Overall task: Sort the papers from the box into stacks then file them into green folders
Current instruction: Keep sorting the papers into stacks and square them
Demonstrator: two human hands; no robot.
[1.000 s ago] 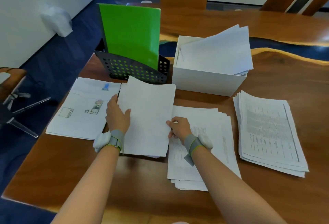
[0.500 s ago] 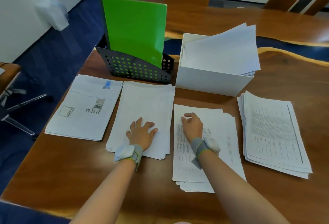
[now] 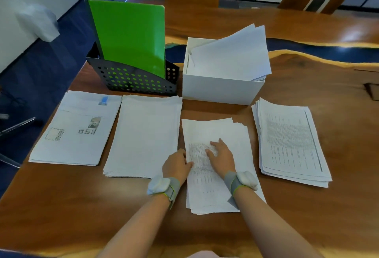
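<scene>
Four paper stacks lie in a row on the wooden table (image 3: pixel 338 114): a left stack with pictures (image 3: pixel 75 128), a second stack (image 3: pixel 143 134), a third stack of printed text (image 3: pixel 215 130) and a right stack (image 3: pixel 291 140). My right hand (image 3: pixel 222 153) rests flat on the third stack, fingers spread. At that stack's left edge my left hand (image 3: pixel 177 164) has its thumb over the top sheet and its fingers curled at the edge. Behind, the white box (image 3: pixel 221 91) holds loose papers (image 3: pixel 229 54). Green folders (image 3: pixel 131 34) stand in a black perforated holder (image 3: pixel 133 79).
The table's near edge runs just below my forearms. A blue strip (image 3: pixel 307 45) crosses the tabletop behind the box. Chair legs (image 3: pixel 16 126) stand off the table's left side, over blue floor. A dark inset (image 3: pixel 372 91) sits at the far right.
My left hand has left the second stack, which now lies flat, and moved right to the third stack's left edge. My right hand slid a little further onto the third stack.
</scene>
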